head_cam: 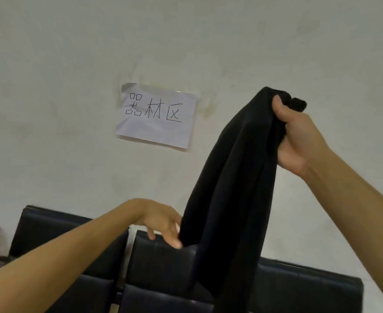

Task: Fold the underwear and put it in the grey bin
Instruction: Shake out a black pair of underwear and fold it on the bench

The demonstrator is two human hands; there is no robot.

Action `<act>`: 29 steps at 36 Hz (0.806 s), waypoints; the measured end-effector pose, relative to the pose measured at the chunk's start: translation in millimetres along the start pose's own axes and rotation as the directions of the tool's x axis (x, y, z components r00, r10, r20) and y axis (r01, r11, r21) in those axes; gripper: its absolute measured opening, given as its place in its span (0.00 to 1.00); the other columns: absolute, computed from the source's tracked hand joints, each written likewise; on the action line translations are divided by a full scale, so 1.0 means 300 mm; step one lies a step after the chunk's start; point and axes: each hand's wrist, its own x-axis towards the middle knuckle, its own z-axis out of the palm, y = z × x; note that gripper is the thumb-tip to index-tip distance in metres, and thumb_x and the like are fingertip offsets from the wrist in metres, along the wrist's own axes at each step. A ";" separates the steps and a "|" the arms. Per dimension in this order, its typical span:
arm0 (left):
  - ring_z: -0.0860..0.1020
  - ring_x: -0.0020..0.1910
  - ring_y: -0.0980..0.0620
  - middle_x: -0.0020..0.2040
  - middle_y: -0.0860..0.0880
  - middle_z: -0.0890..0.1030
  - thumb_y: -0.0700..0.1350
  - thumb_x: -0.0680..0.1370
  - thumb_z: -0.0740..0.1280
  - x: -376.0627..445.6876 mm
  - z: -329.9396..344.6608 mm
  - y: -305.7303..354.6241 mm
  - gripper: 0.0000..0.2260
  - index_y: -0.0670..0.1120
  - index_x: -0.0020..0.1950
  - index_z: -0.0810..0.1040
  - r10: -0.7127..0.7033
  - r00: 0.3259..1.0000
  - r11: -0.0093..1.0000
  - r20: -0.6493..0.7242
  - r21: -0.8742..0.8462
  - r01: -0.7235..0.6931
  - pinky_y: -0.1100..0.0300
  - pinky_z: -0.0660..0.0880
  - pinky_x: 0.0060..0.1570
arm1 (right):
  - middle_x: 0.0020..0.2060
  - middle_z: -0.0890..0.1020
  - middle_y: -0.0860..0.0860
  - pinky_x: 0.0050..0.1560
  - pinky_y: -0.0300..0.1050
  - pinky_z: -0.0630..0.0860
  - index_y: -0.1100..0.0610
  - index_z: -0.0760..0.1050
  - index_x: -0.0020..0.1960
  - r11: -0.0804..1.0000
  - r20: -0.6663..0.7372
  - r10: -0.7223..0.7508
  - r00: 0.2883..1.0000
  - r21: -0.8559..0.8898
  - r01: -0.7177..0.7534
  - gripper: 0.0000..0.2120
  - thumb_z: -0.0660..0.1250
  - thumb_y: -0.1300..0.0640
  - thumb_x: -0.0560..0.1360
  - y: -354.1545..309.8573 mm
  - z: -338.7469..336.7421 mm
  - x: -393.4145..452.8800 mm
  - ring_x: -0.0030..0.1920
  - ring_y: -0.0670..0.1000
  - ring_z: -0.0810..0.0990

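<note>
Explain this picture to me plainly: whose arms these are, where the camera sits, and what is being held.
There is no machine here. A camera worn on a person's head looks forward, so both bare arms are that person's own. The right hand grips the bunched top of a black garment, the underwear to be folded, which hangs down in the air. The left hand reaches in lower down, its fingers straight and touching the cloth's edge. Behind stand dark padded seats against a pale wall, where a paper sign with handwritten characters is taped. No grey bin shows.
</note>
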 end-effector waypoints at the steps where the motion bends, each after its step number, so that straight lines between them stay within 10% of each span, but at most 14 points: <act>1: 0.74 0.59 0.55 0.60 0.54 0.76 0.48 0.76 0.68 0.014 0.014 0.021 0.21 0.52 0.68 0.70 0.046 0.999 0.998 0.019 -0.031 -0.045 0.50 0.73 0.62 | 0.50 0.84 0.53 0.45 0.46 0.82 0.59 0.78 0.55 1.000 -0.010 -0.005 1.000 -0.006 0.005 0.12 0.61 0.53 0.79 0.000 -0.003 0.007 0.49 0.51 0.84; 7: 0.77 0.60 0.50 0.62 0.49 0.79 0.48 0.79 0.65 0.117 0.065 0.091 0.17 0.45 0.67 0.73 0.260 0.942 0.835 -0.213 -0.440 -0.330 0.46 0.73 0.62 | 0.50 0.84 0.53 0.44 0.45 0.82 0.58 0.78 0.56 1.000 -0.056 -0.021 0.998 -0.012 0.020 0.12 0.62 0.52 0.79 -0.003 -0.044 0.034 0.50 0.51 0.84; 14: 0.80 0.53 0.45 0.54 0.43 0.83 0.40 0.81 0.59 0.160 0.009 0.070 0.10 0.41 0.59 0.76 0.044 0.882 0.209 -0.469 -0.859 -0.468 0.47 0.78 0.51 | 0.50 0.85 0.52 0.44 0.44 0.81 0.57 0.78 0.57 0.996 -0.135 -0.059 0.989 -0.076 0.049 0.14 0.62 0.50 0.78 -0.023 -0.134 0.028 0.50 0.50 0.84; 20: 0.79 0.50 0.45 0.51 0.44 0.82 0.50 0.81 0.60 0.141 -0.090 0.005 0.15 0.43 0.61 0.76 -0.250 0.748 0.286 -0.615 -0.785 -0.549 0.51 0.76 0.40 | 0.54 0.83 0.51 0.56 0.46 0.78 0.57 0.78 0.58 0.989 -0.155 -0.103 0.982 -0.125 0.084 0.16 0.63 0.47 0.77 -0.037 -0.232 0.032 0.55 0.51 0.82; 25: 0.79 0.57 0.44 0.55 0.48 0.83 0.62 0.75 0.63 0.093 -0.150 -0.036 0.20 0.51 0.60 0.79 -0.140 0.830 0.234 -0.540 -0.833 -0.502 0.46 0.76 0.54 | 0.53 0.81 0.53 0.58 0.49 0.76 0.55 0.73 0.61 0.996 -0.108 -0.069 0.992 -0.057 0.063 0.17 0.67 0.57 0.73 -0.032 -0.273 0.033 0.59 0.54 0.79; 29: 0.80 0.54 0.44 0.55 0.44 0.83 0.53 0.76 0.67 0.048 -0.191 -0.049 0.16 0.46 0.59 0.79 -0.193 0.834 0.297 -0.516 -0.841 -0.452 0.50 0.77 0.49 | 0.41 0.82 0.50 0.48 0.46 0.79 0.52 0.72 0.50 0.994 -0.162 -0.019 0.987 -0.112 0.001 0.08 0.66 0.63 0.74 -0.020 -0.301 0.029 0.42 0.48 0.83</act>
